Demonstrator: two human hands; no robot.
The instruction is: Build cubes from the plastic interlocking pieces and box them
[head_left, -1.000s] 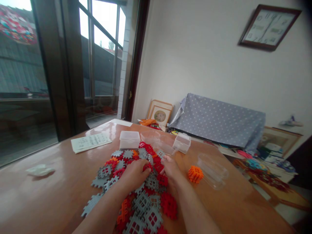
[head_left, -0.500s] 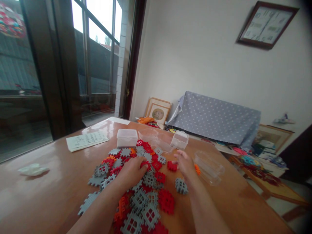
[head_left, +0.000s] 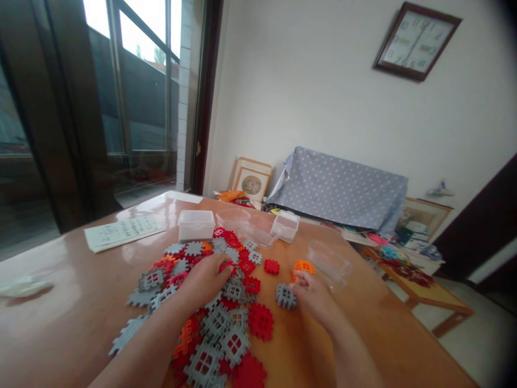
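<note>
My left hand (head_left: 214,272) lies over the heap of interlocking plastic tiles. Its thumb and fingers are closed on a red tile (head_left: 226,268), partly hidden. At the right of the heap, my right hand (head_left: 313,293) is low over the table with its fingers bent in. The thumb side meets the edge of a grey tile stack (head_left: 286,296), and the fingertips overlap the lower edge of an orange tile piece (head_left: 304,266). Whether anything is between those fingers is hidden. A separate red tile block (head_left: 271,267) sits between the hands.
Two clear plastic boxes (head_left: 196,225) (head_left: 285,226) and thin clear trays (head_left: 329,264) stand beyond the tiles. Written paper sheets (head_left: 123,233) lie at the left, near a crumpled white wrapper (head_left: 24,286). Past the table's right edge is a low wooden stool (head_left: 436,303).
My right hand has come down and nearer, off the red block to beside the grey stack, its fingers bending in. My left hand stays on the heap. The view has turned rightward.
</note>
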